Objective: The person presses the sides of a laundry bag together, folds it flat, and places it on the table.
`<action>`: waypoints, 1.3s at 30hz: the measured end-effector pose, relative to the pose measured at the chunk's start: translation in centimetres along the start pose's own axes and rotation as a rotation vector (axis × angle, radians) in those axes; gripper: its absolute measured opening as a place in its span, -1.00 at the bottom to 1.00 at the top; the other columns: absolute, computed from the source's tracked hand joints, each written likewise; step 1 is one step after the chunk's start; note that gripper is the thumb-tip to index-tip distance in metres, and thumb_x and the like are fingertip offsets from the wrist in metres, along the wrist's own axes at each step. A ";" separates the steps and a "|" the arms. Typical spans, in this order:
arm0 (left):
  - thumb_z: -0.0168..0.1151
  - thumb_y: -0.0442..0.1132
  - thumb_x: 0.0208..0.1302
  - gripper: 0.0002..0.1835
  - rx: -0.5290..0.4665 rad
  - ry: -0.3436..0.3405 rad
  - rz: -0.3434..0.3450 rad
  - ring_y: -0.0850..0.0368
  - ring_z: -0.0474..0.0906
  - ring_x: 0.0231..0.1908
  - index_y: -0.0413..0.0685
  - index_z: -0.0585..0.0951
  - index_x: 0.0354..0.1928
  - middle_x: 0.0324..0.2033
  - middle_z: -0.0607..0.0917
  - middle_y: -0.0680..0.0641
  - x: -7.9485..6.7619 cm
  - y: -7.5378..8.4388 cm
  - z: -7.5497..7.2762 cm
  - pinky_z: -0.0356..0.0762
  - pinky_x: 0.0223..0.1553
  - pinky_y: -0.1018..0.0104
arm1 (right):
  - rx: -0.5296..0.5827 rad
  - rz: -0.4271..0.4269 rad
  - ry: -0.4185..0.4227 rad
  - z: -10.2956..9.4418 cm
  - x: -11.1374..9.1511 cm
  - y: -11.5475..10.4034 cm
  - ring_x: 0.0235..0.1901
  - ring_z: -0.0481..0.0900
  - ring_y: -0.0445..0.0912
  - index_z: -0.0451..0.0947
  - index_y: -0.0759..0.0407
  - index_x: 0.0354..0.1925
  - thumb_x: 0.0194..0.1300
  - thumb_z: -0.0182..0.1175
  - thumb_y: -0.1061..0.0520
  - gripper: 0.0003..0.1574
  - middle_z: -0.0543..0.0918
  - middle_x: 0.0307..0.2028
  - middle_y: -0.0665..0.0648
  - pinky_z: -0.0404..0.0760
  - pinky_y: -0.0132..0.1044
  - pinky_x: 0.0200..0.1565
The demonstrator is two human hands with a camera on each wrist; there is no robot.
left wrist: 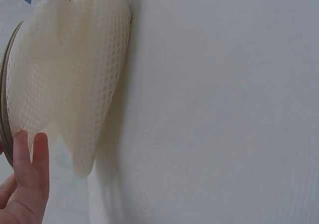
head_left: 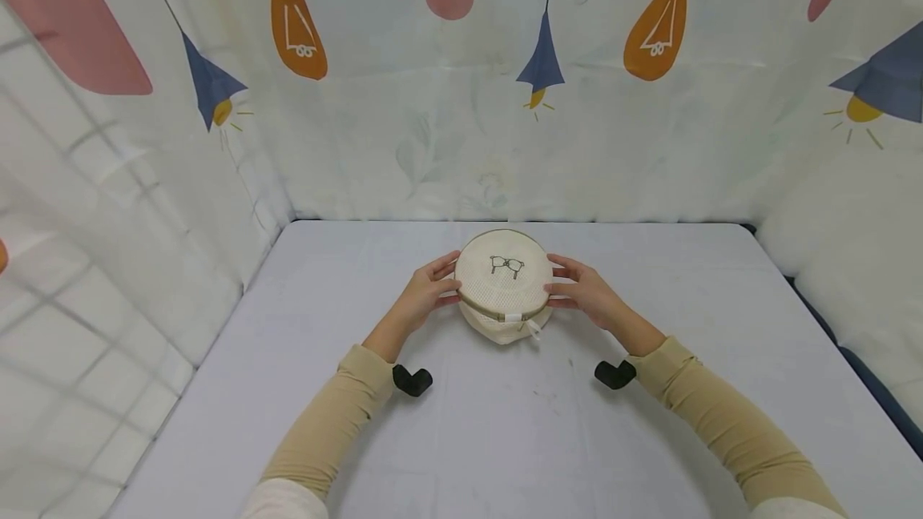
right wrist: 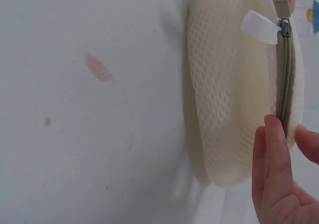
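A round cream mesh laundry bag (head_left: 503,295) stands on the white-covered table, towards its far side. Its flat lid carries a drawing of eyeglasses (head_left: 507,265). Around the rim runs a zipper (right wrist: 285,92), with a slider and a white tag (right wrist: 260,27) near the front. My left hand (head_left: 427,291) grips the bag's left rim, its fingers (left wrist: 41,149) against the mesh side. On the opposite side my right hand (head_left: 587,292) pinches the rim between thumb and fingers. The bag's soft lower wall sags in folds. What is inside cannot be made out.
White tablecloth (head_left: 505,439) spreads around the bag. A printed curtain (head_left: 461,142) with lamps and bulbs hangs behind the table's far edge. Pale cloth (head_left: 86,303) with grid-like shadows hangs on the left. Black pieces (head_left: 413,381) stick out at both wrists.
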State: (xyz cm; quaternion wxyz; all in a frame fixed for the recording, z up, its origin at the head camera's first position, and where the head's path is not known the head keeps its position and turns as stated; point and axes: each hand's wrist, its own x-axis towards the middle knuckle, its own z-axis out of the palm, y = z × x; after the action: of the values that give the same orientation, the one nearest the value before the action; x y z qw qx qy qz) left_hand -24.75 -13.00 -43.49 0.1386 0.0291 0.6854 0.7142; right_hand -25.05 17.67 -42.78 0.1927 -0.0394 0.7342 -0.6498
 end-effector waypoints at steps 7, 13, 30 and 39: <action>0.11 -0.50 0.44 -0.31 -0.003 0.001 -0.007 0.22 0.61 -0.11 -0.16 0.24 0.57 0.48 0.33 -0.26 0.0 -0.1 0.1 0.65 0.03 0.22 | -0.002 0.006 0.009 0.1 0.0 0.1 -0.13 0.62 -0.12 0.00 0.24 0.62 0.45 0.18 0.38 -0.07 0.17 0.45 0.46 0.68 -0.18 0.04; 0.12 -0.50 0.44 -0.31 0.003 0.006 -0.010 0.21 0.60 -0.11 -0.15 0.24 0.57 0.48 0.32 -0.25 0.0 -0.4 0.1 0.65 0.03 0.20 | -0.010 -0.003 -0.005 0.2 0.2 0.4 -0.07 0.61 -0.08 -0.02 0.27 0.61 0.45 0.17 0.37 -0.07 0.15 0.46 0.48 0.66 -0.12 0.08; 0.12 -0.51 0.44 -0.31 0.001 -0.006 -0.027 0.15 0.62 -0.07 -0.17 0.24 0.57 0.47 0.33 -0.28 0.1 -1.2 0.3 0.65 0.00 0.23 | -0.019 0.009 0.000 0.2 0.3 1.2 -0.02 0.62 -0.01 -0.03 0.31 0.61 0.44 0.17 0.41 -0.07 0.15 0.46 0.51 0.67 -0.15 0.06; 0.13 -0.49 0.45 -0.31 0.018 0.007 -0.052 0.12 0.62 -0.04 -0.13 0.24 0.57 0.47 0.33 -0.26 0.2 -1.2 0.3 0.65 0.03 0.20 | -0.028 0.014 0.004 0.4 0.3 1.1 -0.06 0.62 -0.06 -0.02 0.30 0.61 0.44 0.18 0.39 -0.07 0.14 0.46 0.50 0.67 -0.15 0.06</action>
State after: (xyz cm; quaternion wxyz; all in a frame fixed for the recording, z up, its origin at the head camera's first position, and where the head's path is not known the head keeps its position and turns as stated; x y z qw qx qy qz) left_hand -24.65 -12.59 -44.69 0.1547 0.0099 0.6926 0.7044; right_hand -25.00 17.38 -43.91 0.1954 -0.0358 0.7438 -0.6382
